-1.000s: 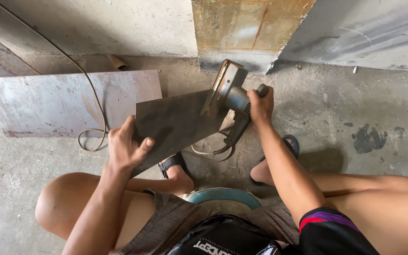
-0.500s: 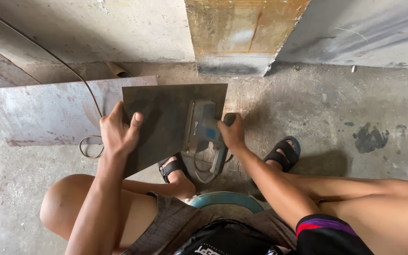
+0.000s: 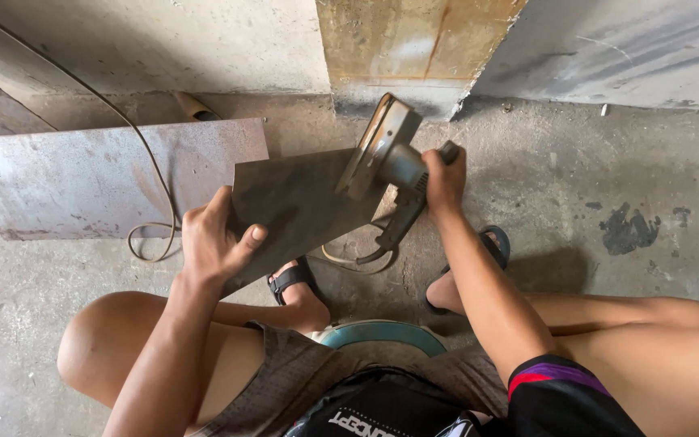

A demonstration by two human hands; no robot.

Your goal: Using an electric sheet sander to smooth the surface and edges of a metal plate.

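Note:
My left hand (image 3: 216, 243) grips the lower left edge of a dark rusty metal plate (image 3: 301, 202), holding it tilted above my feet. An angle grinder (image 3: 394, 166) with a round metal guard is in my right hand (image 3: 445, 180), its disc edge at the plate's upper right corner. The grinder's handle points down and its cable (image 3: 357, 257) loops on the floor below. I sit on a low teal stool (image 3: 382, 333) with bare knees apart and sandals on both feet.
A larger rusty steel sheet (image 3: 99, 174) lies on the concrete floor at left, with a cable (image 3: 151, 231) curling over it. A rust-stained concrete pillar (image 3: 410, 48) and grey walls stand ahead. A dark stain (image 3: 629, 226) marks the floor at right.
The plate dropped from an upright, face-on position to a lower tilt. The grinder came from behind the plate to its upper right corner, much as it was a second ago.

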